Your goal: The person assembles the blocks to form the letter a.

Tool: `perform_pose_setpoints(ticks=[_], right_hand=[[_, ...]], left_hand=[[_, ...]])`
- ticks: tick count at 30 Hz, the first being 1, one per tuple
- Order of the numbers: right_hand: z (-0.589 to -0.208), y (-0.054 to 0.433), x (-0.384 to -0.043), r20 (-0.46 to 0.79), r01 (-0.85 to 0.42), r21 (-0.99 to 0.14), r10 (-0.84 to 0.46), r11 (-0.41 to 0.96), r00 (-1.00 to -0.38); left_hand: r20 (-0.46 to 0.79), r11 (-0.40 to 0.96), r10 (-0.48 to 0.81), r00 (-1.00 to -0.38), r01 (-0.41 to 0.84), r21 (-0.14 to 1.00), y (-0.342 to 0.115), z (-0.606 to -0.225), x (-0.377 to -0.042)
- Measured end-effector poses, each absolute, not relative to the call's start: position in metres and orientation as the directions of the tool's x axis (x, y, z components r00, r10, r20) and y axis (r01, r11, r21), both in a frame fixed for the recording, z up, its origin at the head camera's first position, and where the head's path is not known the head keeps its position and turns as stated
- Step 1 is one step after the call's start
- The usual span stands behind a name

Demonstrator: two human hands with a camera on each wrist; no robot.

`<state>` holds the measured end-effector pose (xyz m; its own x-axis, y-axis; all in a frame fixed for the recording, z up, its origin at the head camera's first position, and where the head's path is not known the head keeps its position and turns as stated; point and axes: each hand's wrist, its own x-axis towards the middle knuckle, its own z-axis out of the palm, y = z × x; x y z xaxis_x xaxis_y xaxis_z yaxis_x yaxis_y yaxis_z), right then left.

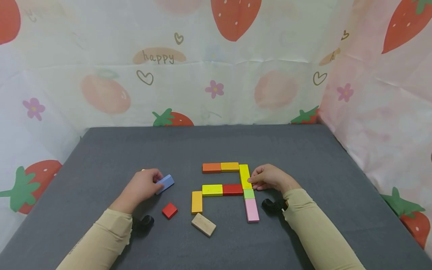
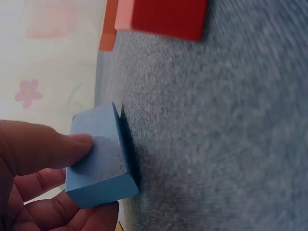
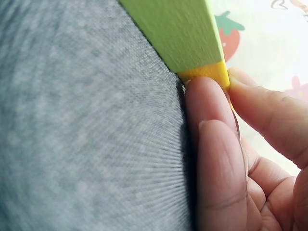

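Note:
My left hand pinches a blue rectangular block between thumb and fingers, at the left of the table. In the left wrist view the thumb lies on the block's broad face. Around the long yellow block at the right of the arrangement, my right hand sets its thumb on the near edge and its fingers against the side. A green block adjoins that yellow block, with a pink block below it. The right wrist view shows the fingers partly covering the yellow block.
Orange and yellow blocks form the top row. Lime-yellow and red blocks form the middle row; an amber block adjoins its left end. A red cube and a plain wooden block lie loose nearer me.

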<state>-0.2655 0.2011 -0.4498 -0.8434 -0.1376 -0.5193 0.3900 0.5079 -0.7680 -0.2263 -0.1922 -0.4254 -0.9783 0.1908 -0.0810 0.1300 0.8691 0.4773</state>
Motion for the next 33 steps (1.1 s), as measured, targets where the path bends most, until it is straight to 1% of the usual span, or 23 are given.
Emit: perform_pose_setpoints(ticks=[7,12,18,24,33], right_hand=[[-0.449,0.201,-0.265,-0.516,0.386,-0.775,-0.15,0.501,-0.843],[-0.449,0.201,-0.265,-0.521,0.394,-0.774,-0.145,0.496,-0.841],[-0.448,0.201,-0.264,-0.519,0.393,-0.776,-0.146,0.493,-0.842],[-0.447,0.201,-0.264,-0.516,0.385,-0.779,-0.156,0.496,-0.842],[-0.448,0.201,-0.264,-0.517,0.386,-0.774,-0.151,0.502,-0.842]], left_hand=[[-0.103,0.846,0.198,-0.975,0.117,0.519,-0.189,-0.424,-0.224],[-0.092,0.831,0.202,-0.975,0.121,0.543,-0.182,-0.419,-0.221],[-0.089,0.814,0.229,-0.969,0.14,0.563,-0.169,-0.413,-0.218],[-0.106,0.791,0.238,-0.966,0.13,0.598,-0.154,-0.411,-0.215],[-0.152,0.744,0.287,-0.946,0.12,0.657,-0.13,-0.408,-0.214]])
